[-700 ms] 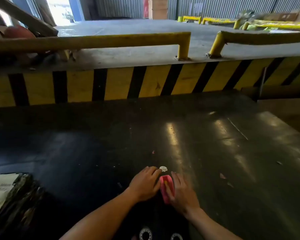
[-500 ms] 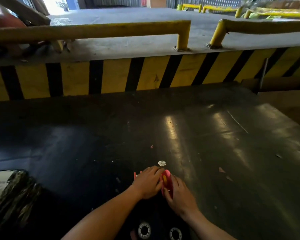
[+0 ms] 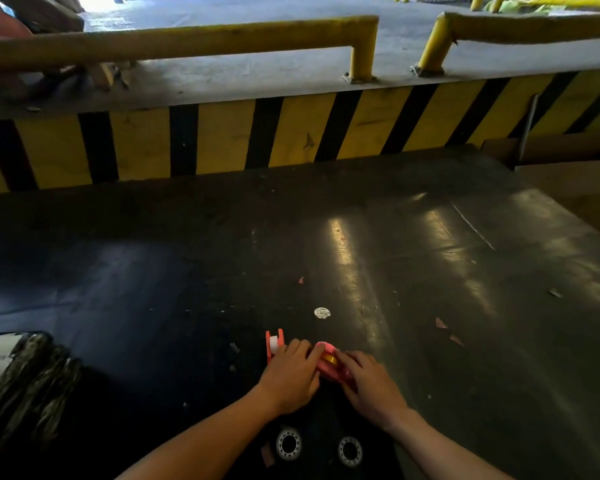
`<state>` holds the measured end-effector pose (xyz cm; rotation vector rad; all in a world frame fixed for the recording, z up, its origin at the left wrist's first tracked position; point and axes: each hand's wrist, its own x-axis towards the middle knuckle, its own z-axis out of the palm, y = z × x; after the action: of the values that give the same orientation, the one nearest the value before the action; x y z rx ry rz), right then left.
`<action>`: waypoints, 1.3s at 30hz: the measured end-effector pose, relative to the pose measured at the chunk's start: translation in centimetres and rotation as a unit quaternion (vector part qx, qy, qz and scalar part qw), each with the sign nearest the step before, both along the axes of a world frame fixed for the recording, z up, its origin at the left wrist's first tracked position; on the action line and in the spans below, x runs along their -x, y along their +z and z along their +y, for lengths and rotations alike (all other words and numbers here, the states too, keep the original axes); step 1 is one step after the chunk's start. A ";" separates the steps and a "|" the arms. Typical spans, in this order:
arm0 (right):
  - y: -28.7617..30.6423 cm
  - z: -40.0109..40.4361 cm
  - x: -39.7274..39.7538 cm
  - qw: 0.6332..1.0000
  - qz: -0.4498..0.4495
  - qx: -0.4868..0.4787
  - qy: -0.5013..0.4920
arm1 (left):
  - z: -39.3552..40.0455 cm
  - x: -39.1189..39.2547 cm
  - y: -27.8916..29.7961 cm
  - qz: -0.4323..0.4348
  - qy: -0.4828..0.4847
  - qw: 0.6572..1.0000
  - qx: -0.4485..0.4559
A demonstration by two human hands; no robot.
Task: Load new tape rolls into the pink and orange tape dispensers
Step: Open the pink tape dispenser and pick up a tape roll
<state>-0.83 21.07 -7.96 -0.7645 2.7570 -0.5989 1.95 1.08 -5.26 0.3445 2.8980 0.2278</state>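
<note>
Both hands, L (image 3: pixel 293 375) & R (image 3: pixel 369 384), grasp small pink plastic tape dispenser (image 3: pixel 328 367) w/ closed fingers on dark glossy table (image 3: pixel 430 271).

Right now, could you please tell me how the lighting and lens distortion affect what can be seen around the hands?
Head view: daylight glare streaks the dark glossy table, while the near left lies in deep shadow; the left hand and right hand are dim but readable on the pink plastic tape dispenser; the orange tape dispenser stays distinct; the wide lens bows the yellow metal railing.
</note>
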 end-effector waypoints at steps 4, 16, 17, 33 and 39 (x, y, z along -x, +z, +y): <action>-0.1 0.3 -0.1 0.998 0.053 0.011 -0.010 | 0.6 -1.6 -0.6 0.019 -0.005 1.000 0.016; 0.5 -2.1 0.4 0.991 0.123 0.006 -0.056 | 1.0 -0.9 0.0 0.045 0.023 0.998 0.029; 0.6 -2.2 0.4 0.992 0.120 -0.007 -0.045 | 1.0 -0.8 0.0 0.043 0.027 0.998 0.024; 4.5 -1.2 -1.6 0.838 -0.187 0.419 -0.296 | 2.9 -1.1 1.5 0.102 0.114 0.935 -0.321; 6.2 -0.2 -1.7 0.715 -0.323 0.514 -0.347 | 3.7 -0.7 2.9 0.129 0.073 0.934 -0.325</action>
<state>0.84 20.83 -1.81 0.4216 1.7566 -2.1214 2.69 4.77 -2.37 0.2710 3.0168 1.2667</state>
